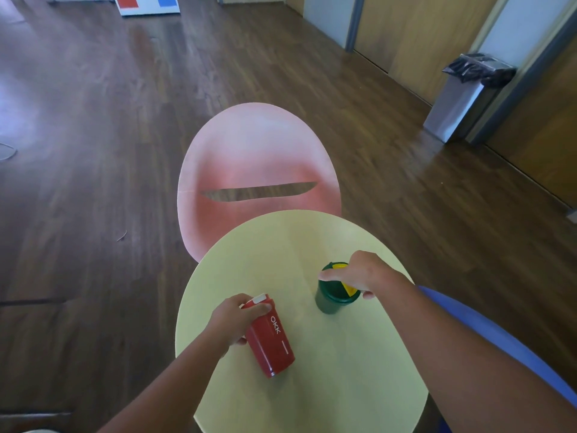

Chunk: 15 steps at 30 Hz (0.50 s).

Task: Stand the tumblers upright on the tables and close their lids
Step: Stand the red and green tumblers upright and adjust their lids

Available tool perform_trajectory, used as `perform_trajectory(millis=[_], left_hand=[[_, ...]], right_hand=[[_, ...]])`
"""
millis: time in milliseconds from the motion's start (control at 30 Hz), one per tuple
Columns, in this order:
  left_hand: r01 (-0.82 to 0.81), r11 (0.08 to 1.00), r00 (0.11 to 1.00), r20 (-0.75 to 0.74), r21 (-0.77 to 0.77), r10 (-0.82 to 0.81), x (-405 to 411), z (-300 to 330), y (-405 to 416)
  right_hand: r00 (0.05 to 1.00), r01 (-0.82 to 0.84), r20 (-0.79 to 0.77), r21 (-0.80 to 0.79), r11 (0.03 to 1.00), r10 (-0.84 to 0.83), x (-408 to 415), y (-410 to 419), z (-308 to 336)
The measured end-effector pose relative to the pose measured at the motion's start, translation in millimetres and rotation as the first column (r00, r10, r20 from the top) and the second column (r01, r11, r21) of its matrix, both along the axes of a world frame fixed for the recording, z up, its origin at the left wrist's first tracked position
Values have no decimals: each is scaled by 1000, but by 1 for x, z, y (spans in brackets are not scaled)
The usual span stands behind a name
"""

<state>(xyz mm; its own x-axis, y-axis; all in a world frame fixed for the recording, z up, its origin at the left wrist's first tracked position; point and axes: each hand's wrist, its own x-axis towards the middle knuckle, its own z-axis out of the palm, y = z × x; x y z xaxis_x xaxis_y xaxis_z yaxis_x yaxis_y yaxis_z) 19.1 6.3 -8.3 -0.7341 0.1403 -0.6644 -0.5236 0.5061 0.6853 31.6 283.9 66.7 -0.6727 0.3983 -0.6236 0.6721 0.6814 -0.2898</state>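
Observation:
A red tumbler (272, 342) with white "OKK" lettering leans tilted on the round pale-yellow table (312, 245), its white lid end up and away from me. My left hand (235, 320) grips it near the lid. To the right, a dark green tumbler (330, 298) stands upright, and a yellow flap shows on its lid. My right hand (359, 271) rests on top of that lid, fingers curled over it. Whether either lid is closed is hidden by the hands.
A pink chair (256, 157) stands just beyond the table's far edge. A blue chair (499, 335) edge lies under my right forearm. A steel waste bin (462, 101) stands by the wall at the right. Dark wooden floor surrounds the table.

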Motion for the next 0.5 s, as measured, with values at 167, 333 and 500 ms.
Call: perform_trajectory(millis=[167,333,500], left_hand=[[13,998,998,-70,63,-8,-2,7,6],[164,986,944,-287,-15,-161,-6,23,18],[378,904,776,-465,-199,-427,-2,30,21]], right_hand=[[997,51,-58,-29,998,-52,8,7,-9],[988,77,-126,-53,996,-83,10,15,-13],[985,52,-160,-41,998,-58,13,23,-10]])
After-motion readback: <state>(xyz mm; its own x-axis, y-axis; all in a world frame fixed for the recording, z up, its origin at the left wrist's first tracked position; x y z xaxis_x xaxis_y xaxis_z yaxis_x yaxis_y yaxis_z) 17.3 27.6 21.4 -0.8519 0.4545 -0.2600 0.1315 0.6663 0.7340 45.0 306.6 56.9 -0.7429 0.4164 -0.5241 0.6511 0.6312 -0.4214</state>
